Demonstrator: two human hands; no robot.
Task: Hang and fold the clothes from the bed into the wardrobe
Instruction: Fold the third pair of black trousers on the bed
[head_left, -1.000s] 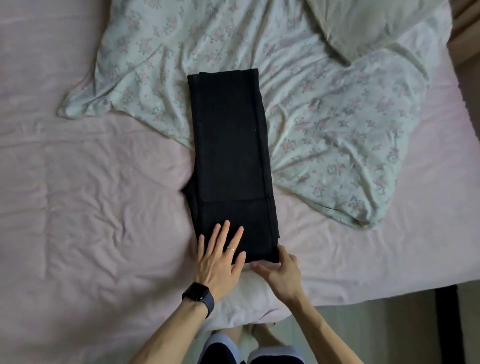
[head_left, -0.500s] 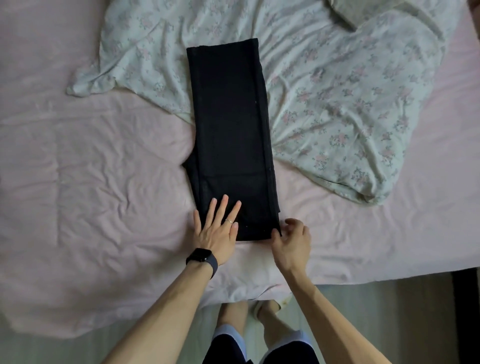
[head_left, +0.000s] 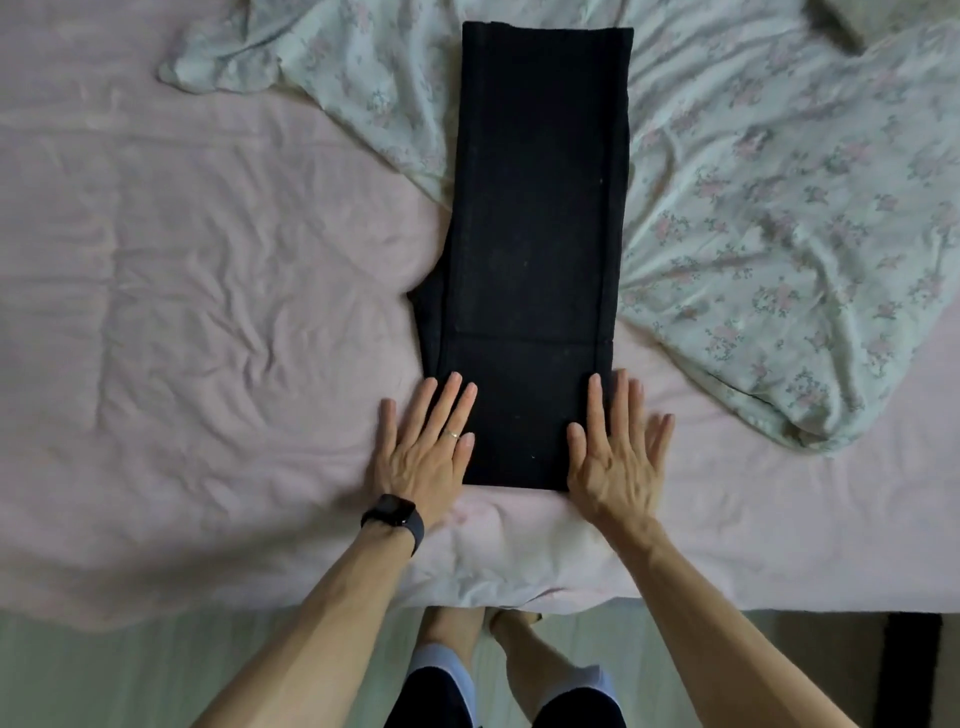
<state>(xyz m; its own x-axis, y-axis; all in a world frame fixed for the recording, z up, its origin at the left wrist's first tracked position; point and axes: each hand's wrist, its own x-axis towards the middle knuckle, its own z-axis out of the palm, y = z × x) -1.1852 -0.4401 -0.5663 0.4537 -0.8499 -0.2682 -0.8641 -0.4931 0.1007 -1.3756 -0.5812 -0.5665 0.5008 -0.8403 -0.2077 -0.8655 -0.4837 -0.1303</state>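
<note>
A black garment (head_left: 535, 234), folded into a long narrow strip, lies lengthwise on the pink bed sheet (head_left: 208, 312), its far end over a floral cloth. My left hand (head_left: 423, 449), with a ring and a black watch on the wrist, lies flat with straight fingers on the strip's near left corner. My right hand (head_left: 615, 457) lies flat the same way on the near right corner, its outer fingers on the sheet. Neither hand grips anything.
A pale green floral cloth (head_left: 779, 208) is spread crumpled over the far and right part of the bed. The bed's near edge runs just in front of my legs (head_left: 498, 670). A dark strip (head_left: 909, 670) stands on the floor at the lower right.
My right hand let go of the strip's near right corner and now lies flat on it. My left hand shifted to the left corner. The camera moved closer over the bed.
</note>
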